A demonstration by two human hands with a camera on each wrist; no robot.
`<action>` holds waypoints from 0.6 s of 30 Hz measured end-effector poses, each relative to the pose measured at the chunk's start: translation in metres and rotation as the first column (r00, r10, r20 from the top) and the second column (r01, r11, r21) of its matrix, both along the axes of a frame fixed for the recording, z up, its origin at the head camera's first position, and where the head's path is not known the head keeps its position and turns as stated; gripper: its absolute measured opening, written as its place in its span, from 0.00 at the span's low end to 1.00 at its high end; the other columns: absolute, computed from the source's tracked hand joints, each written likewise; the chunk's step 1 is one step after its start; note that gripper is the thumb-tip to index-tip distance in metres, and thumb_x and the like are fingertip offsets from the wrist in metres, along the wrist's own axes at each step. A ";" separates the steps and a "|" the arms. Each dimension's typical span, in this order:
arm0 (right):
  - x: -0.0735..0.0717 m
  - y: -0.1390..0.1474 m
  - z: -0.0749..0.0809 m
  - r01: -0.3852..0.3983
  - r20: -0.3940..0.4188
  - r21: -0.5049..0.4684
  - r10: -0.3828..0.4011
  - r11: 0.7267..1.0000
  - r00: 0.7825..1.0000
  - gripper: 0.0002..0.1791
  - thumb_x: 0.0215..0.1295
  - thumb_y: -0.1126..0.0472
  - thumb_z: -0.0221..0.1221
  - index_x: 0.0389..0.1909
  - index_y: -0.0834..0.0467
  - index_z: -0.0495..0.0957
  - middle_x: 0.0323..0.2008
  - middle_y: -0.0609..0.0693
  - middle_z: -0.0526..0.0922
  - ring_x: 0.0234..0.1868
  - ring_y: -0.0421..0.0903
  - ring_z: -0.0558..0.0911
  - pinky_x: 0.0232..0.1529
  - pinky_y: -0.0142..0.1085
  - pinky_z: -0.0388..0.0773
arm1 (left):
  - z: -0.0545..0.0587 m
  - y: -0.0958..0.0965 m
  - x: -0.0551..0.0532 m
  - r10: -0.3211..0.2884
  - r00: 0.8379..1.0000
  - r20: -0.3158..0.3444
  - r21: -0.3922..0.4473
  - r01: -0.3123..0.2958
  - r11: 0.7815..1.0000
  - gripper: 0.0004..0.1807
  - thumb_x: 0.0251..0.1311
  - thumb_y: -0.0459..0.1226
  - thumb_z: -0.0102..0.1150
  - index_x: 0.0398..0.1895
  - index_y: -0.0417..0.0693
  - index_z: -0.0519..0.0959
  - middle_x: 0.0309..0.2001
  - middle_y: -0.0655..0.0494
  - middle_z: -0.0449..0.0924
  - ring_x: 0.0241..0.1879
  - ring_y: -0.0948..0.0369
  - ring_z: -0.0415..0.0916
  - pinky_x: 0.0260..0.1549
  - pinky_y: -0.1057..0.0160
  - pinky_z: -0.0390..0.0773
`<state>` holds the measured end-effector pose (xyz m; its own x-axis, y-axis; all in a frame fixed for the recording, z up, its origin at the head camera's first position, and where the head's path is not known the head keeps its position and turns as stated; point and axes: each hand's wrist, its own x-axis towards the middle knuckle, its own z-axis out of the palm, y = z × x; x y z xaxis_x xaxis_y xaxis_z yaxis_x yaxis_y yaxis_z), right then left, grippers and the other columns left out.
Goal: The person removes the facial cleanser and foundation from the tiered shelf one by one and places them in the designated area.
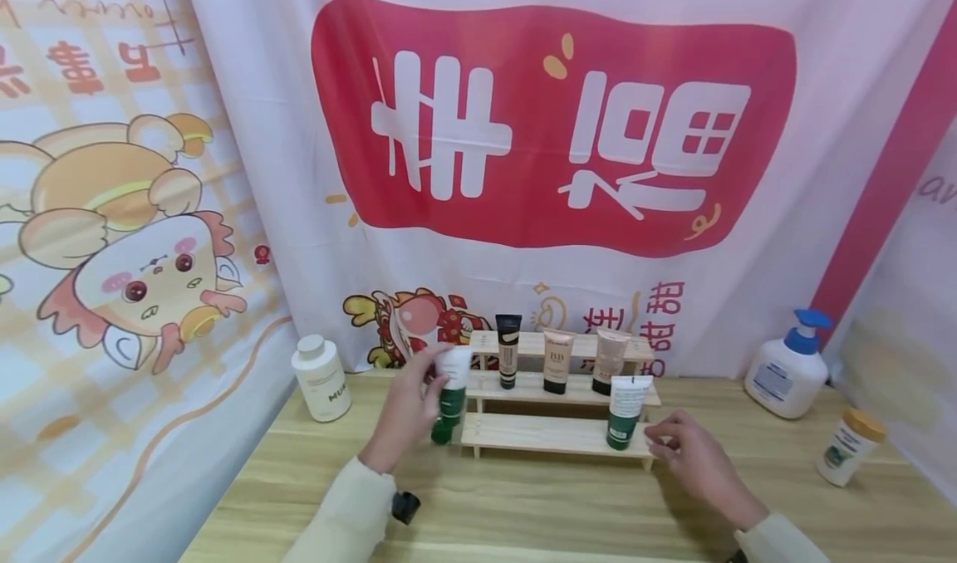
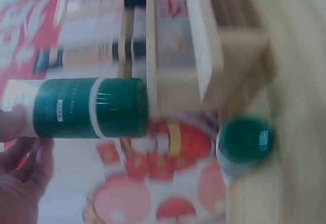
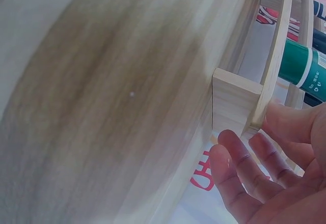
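Note:
My left hand (image 1: 411, 405) grips a white and dark green squeeze tube (image 1: 456, 372) by its white upper part, cap downward, at the left end of the tiered wooden rack (image 1: 538, 437). Behind and below it stands another item with a green cap (image 2: 247, 140). At the rack's right end, my right hand (image 1: 695, 455) pinches the lowest shelf's corner with thumb and forefinger; the forefinger is partly hidden and the other fingers curl loosely. A second white and green tube (image 1: 626, 409) stands cap-down on that shelf, beside this hand.
On the rack's middle tier stand a black tube (image 1: 508, 351) and two beige tubes, one marked BB (image 1: 557, 359). A white bottle (image 1: 321, 380) is at left. A blue-topped pump bottle (image 1: 788, 372) and a yellow-capped bottle (image 1: 848, 447) stand at right. Printed cloth hangs behind.

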<state>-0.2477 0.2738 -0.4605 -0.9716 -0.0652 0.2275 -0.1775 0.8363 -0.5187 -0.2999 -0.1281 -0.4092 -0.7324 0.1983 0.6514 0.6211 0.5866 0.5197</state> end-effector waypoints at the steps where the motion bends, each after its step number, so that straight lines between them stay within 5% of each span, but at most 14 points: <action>1: 0.000 0.000 0.000 0.001 -0.004 0.002 -0.001 1.000 1.000 0.11 0.53 0.69 0.66 0.40 0.62 0.83 0.36 0.49 0.74 0.33 0.43 0.76 0.29 0.34 0.74 | 0.000 -0.007 -0.005 0.021 0.999 0.034 -0.002 -0.021 1.000 0.30 0.58 0.25 0.59 0.62 0.57 0.68 0.42 0.55 0.75 0.37 0.62 0.74 0.34 0.63 0.79; 5: -0.001 0.000 -0.001 0.001 -0.021 0.008 -0.001 1.000 1.000 0.12 0.53 0.69 0.66 0.40 0.62 0.83 0.35 0.49 0.74 0.32 0.42 0.75 0.30 0.34 0.74 | -0.002 -0.031 -0.030 0.098 0.974 0.206 -0.042 -0.092 0.995 0.28 0.61 0.26 0.57 0.63 0.55 0.67 0.37 0.52 0.76 0.34 0.58 0.73 0.33 0.59 0.78; 10: -0.001 0.001 -0.001 0.007 -0.019 0.001 -0.007 1.000 1.000 0.13 0.53 0.69 0.66 0.41 0.62 0.83 0.36 0.49 0.73 0.33 0.42 0.76 0.30 0.35 0.74 | -0.015 -0.048 -0.058 0.186 0.893 0.411 -0.123 -0.148 0.981 0.27 0.63 0.28 0.55 0.65 0.51 0.65 0.39 0.47 0.76 0.36 0.54 0.72 0.36 0.55 0.75; 18: -0.003 0.002 -0.004 0.013 -0.023 -0.004 -0.013 1.000 1.000 0.12 0.54 0.69 0.66 0.41 0.61 0.83 0.37 0.48 0.74 0.34 0.42 0.76 0.31 0.32 0.75 | -0.039 -0.053 -0.085 0.276 0.779 0.563 -0.206 -0.191 0.960 0.27 0.65 0.31 0.53 0.68 0.45 0.63 0.57 0.38 0.71 0.50 0.47 0.70 0.44 0.48 0.73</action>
